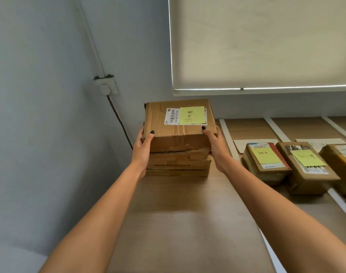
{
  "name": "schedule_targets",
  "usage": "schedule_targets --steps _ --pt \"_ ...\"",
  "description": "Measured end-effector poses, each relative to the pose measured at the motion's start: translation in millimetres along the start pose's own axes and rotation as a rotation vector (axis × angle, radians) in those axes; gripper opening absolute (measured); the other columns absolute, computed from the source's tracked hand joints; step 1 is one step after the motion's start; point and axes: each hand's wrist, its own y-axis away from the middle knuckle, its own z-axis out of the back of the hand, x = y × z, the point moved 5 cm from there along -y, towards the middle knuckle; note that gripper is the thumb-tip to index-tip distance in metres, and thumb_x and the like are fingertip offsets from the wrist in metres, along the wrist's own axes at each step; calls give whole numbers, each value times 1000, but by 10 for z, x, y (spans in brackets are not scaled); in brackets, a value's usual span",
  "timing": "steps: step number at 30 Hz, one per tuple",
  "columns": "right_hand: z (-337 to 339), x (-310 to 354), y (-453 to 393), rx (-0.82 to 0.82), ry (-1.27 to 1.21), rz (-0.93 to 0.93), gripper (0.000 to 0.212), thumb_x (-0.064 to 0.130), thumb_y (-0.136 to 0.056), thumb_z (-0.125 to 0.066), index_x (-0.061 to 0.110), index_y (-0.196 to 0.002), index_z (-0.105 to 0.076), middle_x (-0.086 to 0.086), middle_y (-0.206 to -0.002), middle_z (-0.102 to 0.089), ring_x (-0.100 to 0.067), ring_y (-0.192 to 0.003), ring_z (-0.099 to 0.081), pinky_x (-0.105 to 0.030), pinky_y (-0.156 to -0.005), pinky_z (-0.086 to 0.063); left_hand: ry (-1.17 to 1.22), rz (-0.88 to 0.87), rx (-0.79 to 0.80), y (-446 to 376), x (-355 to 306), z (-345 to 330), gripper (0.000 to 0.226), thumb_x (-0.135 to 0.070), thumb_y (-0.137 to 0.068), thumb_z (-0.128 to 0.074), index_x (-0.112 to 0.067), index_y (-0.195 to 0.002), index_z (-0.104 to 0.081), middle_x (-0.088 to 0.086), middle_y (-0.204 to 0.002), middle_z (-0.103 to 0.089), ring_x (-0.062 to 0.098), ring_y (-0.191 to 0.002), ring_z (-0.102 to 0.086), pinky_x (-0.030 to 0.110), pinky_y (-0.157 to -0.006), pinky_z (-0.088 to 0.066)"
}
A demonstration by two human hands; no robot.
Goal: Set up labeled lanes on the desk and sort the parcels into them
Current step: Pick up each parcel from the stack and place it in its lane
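A brown cardboard parcel (pixel 178 133) with a white shipping label and a yellow sticky note (pixel 192 115) sits on top of a flatter parcel (pixel 178 164) at the far left of the wooden desk (pixel 187 223). My left hand (pixel 143 146) grips its left side, thumb on the top edge. My right hand (pixel 215 144) grips its right side the same way. To the right, white tape strips (pixel 227 138) mark lanes. In these lanes stand three more parcels (pixel 264 162) (pixel 306 166) (pixel 341 162), two of which carry yellow notes.
A grey wall closes the left side, with a socket (pixel 107 86) and a dark cable (pixel 120 121) running down behind the stack. A lowered roller blind (pixel 266 46) hangs behind the desk. White paper sheets (pixel 241 144) lie under the lane parcels.
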Motion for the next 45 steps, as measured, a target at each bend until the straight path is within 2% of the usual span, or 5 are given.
schedule_targets --steps 7,13,31,37,45 --pt "84 531 991 17 29 101 59 32 -94 -50 28 -146 -22 -1 -121 -47 -15 -103 -53 -43 -102 -43 50 -77 -15 987 -418 194 47 -34 -95 -46 -34 -141 -31 1 -142 -39 21 -126 -42 48 -110 -33" --pt "278 640 2088 3 80 86 94 68 -68 -56 34 -147 -20 -5 -142 -43 -27 -128 -42 -50 -107 -37 96 -114 12 1992 -690 288 47 -27 -95 -47 -31 -140 -34 0 -140 -43 20 -125 -43 46 -112 -30" --pt "2047 355 4006 -37 3 83 47 29 -95 -50 21 -139 -38 -3 -122 -55 -10 -99 -55 -20 -77 -49 91 -64 140 4297 -380 -819 67 -49 -75 -52 -39 -138 -33 -2 -141 -44 21 -130 -41 49 -112 -29" --pt "2834 282 4247 45 63 79 74 48 -71 -53 23 -138 -38 0 -119 -57 -6 -97 -56 -12 -65 -47 79 -14 101 4884 -36 -1466 68 -53 -74 -52 -43 -138 -30 -1 -140 -45 23 -128 -43 51 -110 -33" --pt "3535 -217 4312 28 94 -42 61 47 -85 -56 23 -138 -39 -2 -121 -56 -11 -102 -55 -15 -67 -45 102 73 57 5268 319 -2027 59 -34 -90 -56 -35 -142 -29 3 -139 -45 22 -122 -48 37 -99 -43"
